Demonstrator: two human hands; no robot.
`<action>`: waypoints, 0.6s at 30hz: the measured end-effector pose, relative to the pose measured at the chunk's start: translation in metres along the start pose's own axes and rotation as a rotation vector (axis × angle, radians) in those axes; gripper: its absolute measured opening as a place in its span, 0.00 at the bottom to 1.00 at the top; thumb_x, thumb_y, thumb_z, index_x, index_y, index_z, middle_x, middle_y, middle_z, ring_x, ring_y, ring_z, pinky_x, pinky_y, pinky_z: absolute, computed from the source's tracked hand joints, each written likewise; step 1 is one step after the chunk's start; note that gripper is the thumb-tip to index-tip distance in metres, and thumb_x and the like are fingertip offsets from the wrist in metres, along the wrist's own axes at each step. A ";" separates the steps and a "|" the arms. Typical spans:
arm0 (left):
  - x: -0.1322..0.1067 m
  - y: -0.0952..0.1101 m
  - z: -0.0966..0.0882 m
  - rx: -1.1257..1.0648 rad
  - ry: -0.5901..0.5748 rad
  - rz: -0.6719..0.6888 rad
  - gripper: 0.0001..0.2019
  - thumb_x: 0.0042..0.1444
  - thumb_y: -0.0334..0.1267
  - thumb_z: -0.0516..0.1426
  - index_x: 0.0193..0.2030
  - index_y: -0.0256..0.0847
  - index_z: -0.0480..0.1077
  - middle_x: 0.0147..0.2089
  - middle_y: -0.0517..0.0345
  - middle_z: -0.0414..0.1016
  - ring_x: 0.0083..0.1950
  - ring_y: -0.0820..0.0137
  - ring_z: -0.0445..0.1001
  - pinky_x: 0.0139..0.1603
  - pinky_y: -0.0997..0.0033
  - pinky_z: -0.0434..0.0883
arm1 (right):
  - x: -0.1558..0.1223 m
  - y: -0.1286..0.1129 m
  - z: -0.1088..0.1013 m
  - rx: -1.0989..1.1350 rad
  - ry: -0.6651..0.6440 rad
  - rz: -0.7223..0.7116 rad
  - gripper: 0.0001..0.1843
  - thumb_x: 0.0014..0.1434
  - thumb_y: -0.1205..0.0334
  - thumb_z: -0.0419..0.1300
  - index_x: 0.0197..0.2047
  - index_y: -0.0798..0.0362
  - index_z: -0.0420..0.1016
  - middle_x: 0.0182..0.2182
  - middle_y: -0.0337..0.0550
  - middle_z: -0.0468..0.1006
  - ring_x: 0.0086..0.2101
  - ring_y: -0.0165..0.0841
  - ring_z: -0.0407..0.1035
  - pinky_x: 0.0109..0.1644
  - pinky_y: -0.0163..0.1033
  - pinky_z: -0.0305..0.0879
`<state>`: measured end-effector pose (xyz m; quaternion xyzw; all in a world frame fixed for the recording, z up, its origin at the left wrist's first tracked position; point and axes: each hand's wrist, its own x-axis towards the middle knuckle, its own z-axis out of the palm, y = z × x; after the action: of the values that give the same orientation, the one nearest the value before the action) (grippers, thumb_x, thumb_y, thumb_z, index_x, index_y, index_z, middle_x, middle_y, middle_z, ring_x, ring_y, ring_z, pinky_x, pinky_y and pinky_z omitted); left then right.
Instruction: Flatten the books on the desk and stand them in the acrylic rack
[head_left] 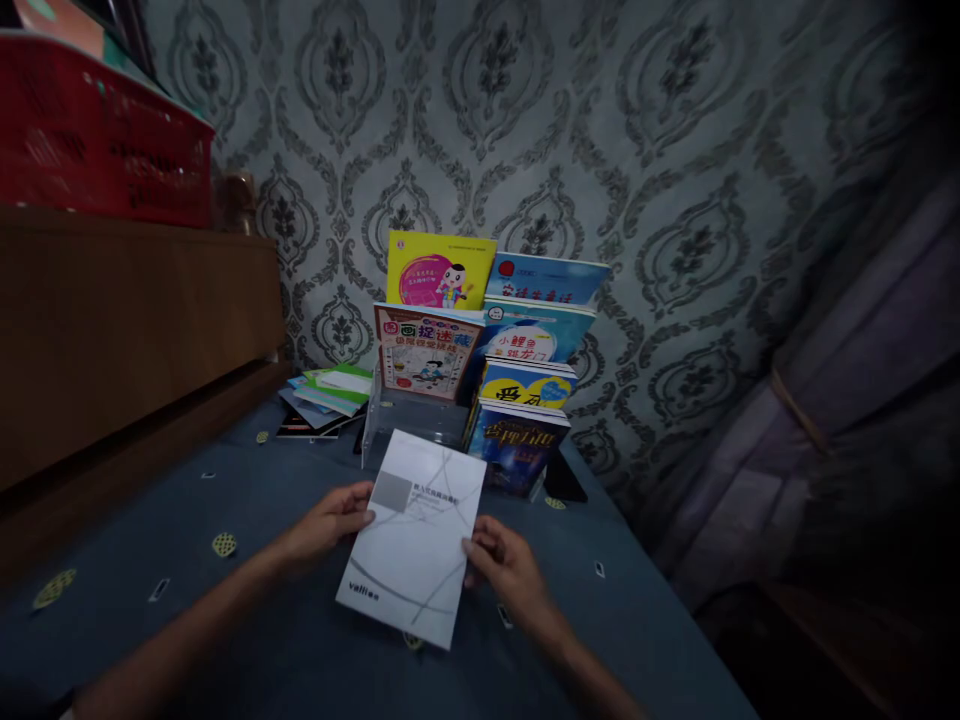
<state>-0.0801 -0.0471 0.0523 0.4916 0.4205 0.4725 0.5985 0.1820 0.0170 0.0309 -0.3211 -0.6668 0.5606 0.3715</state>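
A white booklet (pixel 417 540) with grey curved lines and a grey square on its cover is held over the blue cloth. My left hand (pixel 330 522) grips its left edge, fingers closed on it. My right hand (pixel 504 568) grips its right edge, thumb on the cover. Just beyond the booklet stands a clear tiered book rack (pixel 405 418) with several colourful children's books (pixel 525 362) upright in it. The front left slot of the rack shows bare plastic.
A stack of green and white books (pixel 328 395) lies left of the rack. A brown wooden cabinet (pixel 127 320) runs along the left, with a red basket (pixel 97 135) on top. Patterned wallpaper lies behind; a curtain (pixel 847 400) hangs at the right. The blue patterned cloth (pixel 225 600) covers the surface.
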 end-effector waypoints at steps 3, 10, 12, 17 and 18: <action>0.016 0.030 -0.014 0.156 0.049 0.158 0.23 0.51 0.50 0.67 0.50 0.40 0.76 0.47 0.51 0.82 0.48 0.59 0.79 0.53 0.63 0.71 | 0.027 -0.031 0.005 -0.087 0.022 -0.184 0.17 0.57 0.44 0.62 0.34 0.50 0.71 0.29 0.40 0.76 0.30 0.34 0.71 0.32 0.39 0.74; 0.070 0.120 -0.041 0.551 0.239 0.632 0.20 0.56 0.49 0.61 0.50 0.39 0.76 0.48 0.51 0.81 0.52 0.58 0.76 0.59 0.56 0.70 | 0.101 -0.115 -0.005 -0.609 0.219 -0.618 0.10 0.63 0.56 0.54 0.30 0.48 0.63 0.25 0.36 0.69 0.28 0.32 0.65 0.35 0.37 0.65; 0.088 0.144 -0.046 0.643 0.295 0.784 0.18 0.58 0.46 0.59 0.50 0.38 0.75 0.49 0.51 0.80 0.53 0.59 0.75 0.59 0.57 0.70 | 0.127 -0.138 -0.013 -0.687 0.276 -0.742 0.07 0.63 0.59 0.53 0.33 0.49 0.65 0.27 0.38 0.70 0.30 0.33 0.66 0.38 0.39 0.65; 0.131 0.172 -0.060 0.759 0.373 0.898 0.15 0.59 0.36 0.55 0.51 0.37 0.75 0.49 0.51 0.80 0.51 0.62 0.75 0.56 0.62 0.71 | 0.181 -0.159 -0.028 -0.684 0.311 -0.797 0.07 0.63 0.64 0.51 0.41 0.50 0.69 0.34 0.42 0.75 0.36 0.37 0.69 0.44 0.42 0.67; 0.138 0.171 -0.062 0.773 0.391 0.868 0.15 0.59 0.35 0.55 0.51 0.37 0.75 0.49 0.52 0.80 0.49 0.62 0.76 0.55 0.63 0.72 | 0.187 -0.157 -0.029 -0.685 0.312 -0.788 0.08 0.63 0.65 0.51 0.43 0.50 0.70 0.35 0.42 0.76 0.37 0.37 0.69 0.45 0.42 0.67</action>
<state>-0.1390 0.1118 0.2058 0.7038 0.4249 0.5679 0.0414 0.1081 0.1640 0.2139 -0.2289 -0.8181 0.0753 0.5221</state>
